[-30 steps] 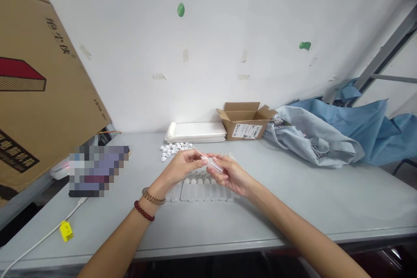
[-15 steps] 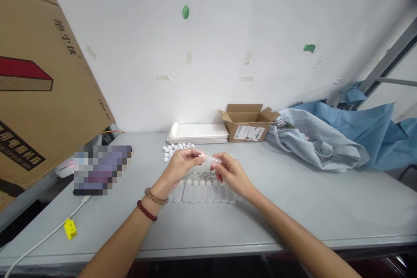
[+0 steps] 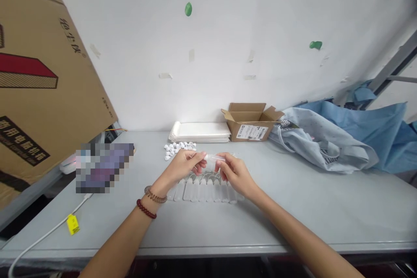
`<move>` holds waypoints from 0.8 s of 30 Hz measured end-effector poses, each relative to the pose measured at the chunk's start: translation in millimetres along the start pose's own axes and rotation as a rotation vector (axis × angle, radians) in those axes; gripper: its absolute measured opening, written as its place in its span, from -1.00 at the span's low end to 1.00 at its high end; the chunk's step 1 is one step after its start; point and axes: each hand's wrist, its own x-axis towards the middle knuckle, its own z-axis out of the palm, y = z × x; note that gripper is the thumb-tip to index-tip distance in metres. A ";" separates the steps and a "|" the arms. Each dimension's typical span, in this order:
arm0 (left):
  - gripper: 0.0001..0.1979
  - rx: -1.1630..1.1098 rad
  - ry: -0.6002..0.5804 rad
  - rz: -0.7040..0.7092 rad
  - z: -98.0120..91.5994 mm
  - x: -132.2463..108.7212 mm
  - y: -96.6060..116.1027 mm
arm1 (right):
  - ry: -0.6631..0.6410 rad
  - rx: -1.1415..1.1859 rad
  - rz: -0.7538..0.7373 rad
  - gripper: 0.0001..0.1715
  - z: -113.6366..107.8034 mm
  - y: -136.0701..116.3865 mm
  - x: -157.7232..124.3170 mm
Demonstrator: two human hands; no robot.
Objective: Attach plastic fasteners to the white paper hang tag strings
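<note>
A slim translucent plastic container (image 3: 214, 157) is held above the row of clear containers (image 3: 208, 192), left hand (image 3: 183, 167) and right hand (image 3: 237, 174) each pinching one end. Judged light, smooth, slightly flexible, liable to slip; best gripped at the ends.

Slim clear tube (image 3: 215, 157) | nearly level | pinched at both ends
</note>
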 end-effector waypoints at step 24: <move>-0.65 0.289 0.001 0.167 7.9 -6.8 5.1 | -0.076 0.215 0.136 -0.52 -8.1 -4.2 6.3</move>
